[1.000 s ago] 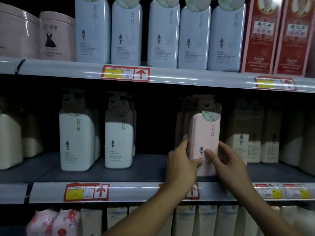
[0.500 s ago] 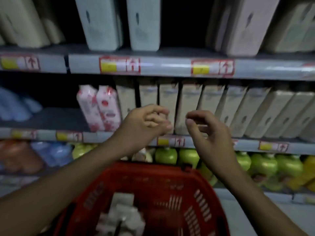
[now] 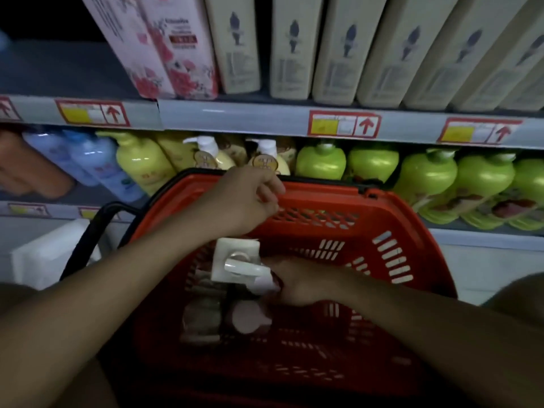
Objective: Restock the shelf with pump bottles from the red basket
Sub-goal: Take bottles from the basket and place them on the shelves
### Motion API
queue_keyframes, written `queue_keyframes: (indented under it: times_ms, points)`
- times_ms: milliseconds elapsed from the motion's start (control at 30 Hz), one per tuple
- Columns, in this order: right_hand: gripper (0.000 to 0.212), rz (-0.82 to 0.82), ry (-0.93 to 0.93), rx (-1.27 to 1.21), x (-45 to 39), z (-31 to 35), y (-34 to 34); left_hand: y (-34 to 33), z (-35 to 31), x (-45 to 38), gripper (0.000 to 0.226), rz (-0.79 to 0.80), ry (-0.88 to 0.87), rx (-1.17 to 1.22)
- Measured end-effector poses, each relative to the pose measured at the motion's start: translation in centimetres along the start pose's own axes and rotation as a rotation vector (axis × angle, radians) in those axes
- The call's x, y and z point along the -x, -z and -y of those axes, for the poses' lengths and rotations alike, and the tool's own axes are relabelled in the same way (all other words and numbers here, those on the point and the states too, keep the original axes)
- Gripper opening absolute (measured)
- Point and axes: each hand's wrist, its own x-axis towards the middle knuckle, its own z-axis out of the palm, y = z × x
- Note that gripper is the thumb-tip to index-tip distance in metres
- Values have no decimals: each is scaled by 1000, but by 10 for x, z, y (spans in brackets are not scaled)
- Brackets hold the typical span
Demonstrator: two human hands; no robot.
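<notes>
The red basket stands below me in front of the shelves. A white pump bottle stands upright in it, pump head up. My right hand is down inside the basket against the bottle's right side, fingers curled round it below the pump. Two more pinkish bottles lie deeper in the basket, dim and blurred. My left hand hovers over the basket's far rim, its fingers loosely curled and holding nothing.
Cream bottles and pink floral packs fill the shelf above a price-tag rail. Green bottles and yellow pump bottles line the lower shelf behind the basket. The basket's black handle hangs at the left.
Both hands let go of the pink bottle on the upper shelf. My view dropped to the basket. My right hand went down inside and took hold of a white pump bottle.
</notes>
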Motion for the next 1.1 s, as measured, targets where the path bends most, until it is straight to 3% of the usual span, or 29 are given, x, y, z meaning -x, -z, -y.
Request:
queue_keyframes:
  times_ms: [67,200,300,367,500,700,800,867,1000,1100]
  points:
    - [29,6,21,-65,-3,17,1,-2,7,1,21,24,12,3]
    - [45,-17,59,-84,-5,29,7,-2,19,2,21,29,20,23]
    - [41,-46,-46,-86,5,23,27,2,21,2,21,-9,22,37]
    - [42,-136,-145,-52,10,19,45,4,17,1,20,-54,0,48]
    - [66,-414,-340,-37,28,12,89,0,5,0,22,-80,-57,56]
    - [66,-641,-468,-15,72,21,139,-26,-3,8,50,89,-132,140]
    - [64,-691,-469,-39,84,30,146,-47,-1,13,88,119,-168,175]
    - [62,-717,-460,-28,92,38,153,-59,-1,15,103,65,-183,239]
    - [61,-784,-385,-58,110,57,166,-72,-6,14,110,-119,-223,314]
    - [60,-809,-325,-131,114,74,167,-73,-9,14,103,-322,-204,327]
